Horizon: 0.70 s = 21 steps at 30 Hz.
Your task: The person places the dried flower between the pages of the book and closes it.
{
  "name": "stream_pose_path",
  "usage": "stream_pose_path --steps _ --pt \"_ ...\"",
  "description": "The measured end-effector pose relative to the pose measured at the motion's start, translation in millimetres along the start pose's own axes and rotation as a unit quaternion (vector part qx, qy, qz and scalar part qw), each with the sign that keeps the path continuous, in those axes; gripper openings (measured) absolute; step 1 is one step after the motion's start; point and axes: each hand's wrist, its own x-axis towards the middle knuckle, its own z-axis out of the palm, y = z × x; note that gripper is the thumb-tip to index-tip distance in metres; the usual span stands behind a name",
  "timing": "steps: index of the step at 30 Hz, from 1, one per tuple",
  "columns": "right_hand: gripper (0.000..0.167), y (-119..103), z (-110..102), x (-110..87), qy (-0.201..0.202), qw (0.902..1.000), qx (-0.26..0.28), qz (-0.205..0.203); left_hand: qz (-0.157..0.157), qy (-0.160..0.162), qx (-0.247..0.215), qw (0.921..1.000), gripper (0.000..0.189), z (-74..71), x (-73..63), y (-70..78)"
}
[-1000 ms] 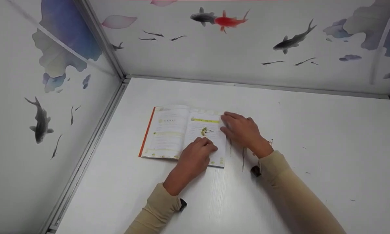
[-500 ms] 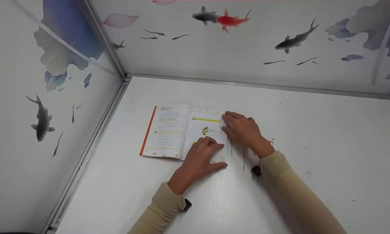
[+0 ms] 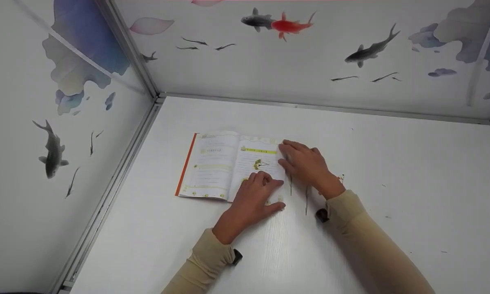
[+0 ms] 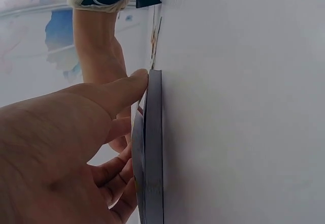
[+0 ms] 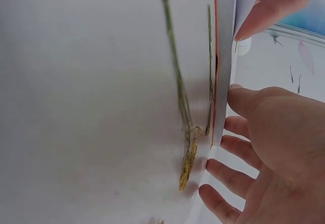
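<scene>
An open book (image 3: 212, 163) with an orange cover edge lies on the white table. A small yellow-green sprig (image 3: 259, 164) lies on its right page. My left hand (image 3: 251, 196) rests on the lower right page, index finger reaching the side edge and thumb by the bottom corner. In the left wrist view the top page (image 4: 137, 148) stands slightly off the page block (image 4: 154, 148). My right hand (image 3: 306, 163) touches the book's right edge with thumb and fingers spread. Dried stems (image 5: 175, 66), one with a yellow head (image 5: 189, 168), lie beside the book.
Another stem with small reddish blooms (image 3: 341, 177) lies partly hidden behind my right wrist. Small dark bits (image 3: 388, 217) are scattered on the table at right. Walls printed with fish (image 3: 292, 26) border the table at the back and left.
My left hand has shifted slightly right across the page, and its thumb has spread out toward the lower corner. My right hand stays at the book's edge.
</scene>
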Motion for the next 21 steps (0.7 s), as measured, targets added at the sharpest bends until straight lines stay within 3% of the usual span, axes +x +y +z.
stream_pose_path --steps 9,17,21 --pt "0.057 1 2 -1.9 0.006 0.9999 0.01 -0.004 0.013 0.051 0.081 0.9953 0.033 3.5 11.5 8.5" --pt "0.057 2 5 -2.8 0.01 0.9999 0.013 -0.003 -0.023 0.044 0.071 0.9962 0.017 3.1 18.3 15.5" --pt "0.058 2 5 -3.2 0.013 0.9998 0.014 -0.01 -0.05 0.035 0.066 0.9959 0.02 1.7 19.6 16.3"
